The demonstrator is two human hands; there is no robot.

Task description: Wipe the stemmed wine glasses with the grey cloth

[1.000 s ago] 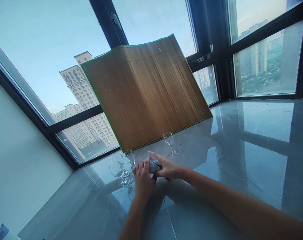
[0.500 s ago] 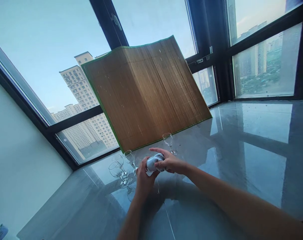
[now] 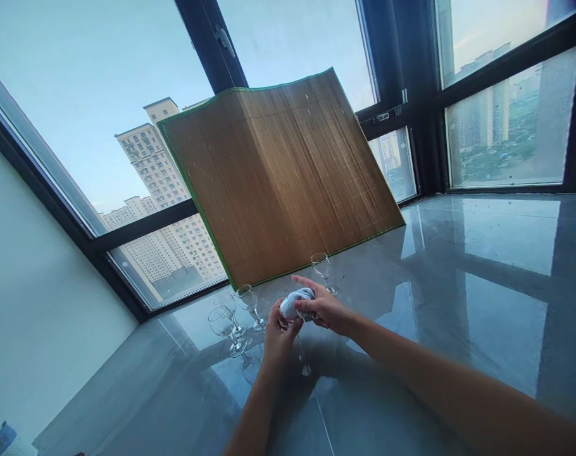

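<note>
Near the middle of the view, my left hand (image 3: 279, 332) wraps round a clear glass (image 3: 287, 309), whose bowl seems to have cloth in it. My right hand (image 3: 323, 308) grips a pale, bunched cloth (image 3: 307, 295) at the glass's right end, with its index finger stretched out above. The glass lies tilted between the two hands, and its stem is hidden by my fingers. Left of my hands, stemmed glasses stand upright close together: a front one (image 3: 221, 322), one behind it (image 3: 238, 328) and one nearer my left hand (image 3: 247, 297). Another stemmed glass (image 3: 321, 266) stands behind my right hand.
A brown woven mat (image 3: 288, 183) with a green edge leans against the windows behind the glasses. The grey, glossy surface (image 3: 459, 304) mirrors the windows. At the lower left corner is a blue and white object (image 3: 0, 438). A white wall (image 3: 26, 272) rises on the left.
Both hands have shifted slightly to the right and turned a little with the glass and cloth. More of the standing glass beside my left hand shows. The view has moved slightly.
</note>
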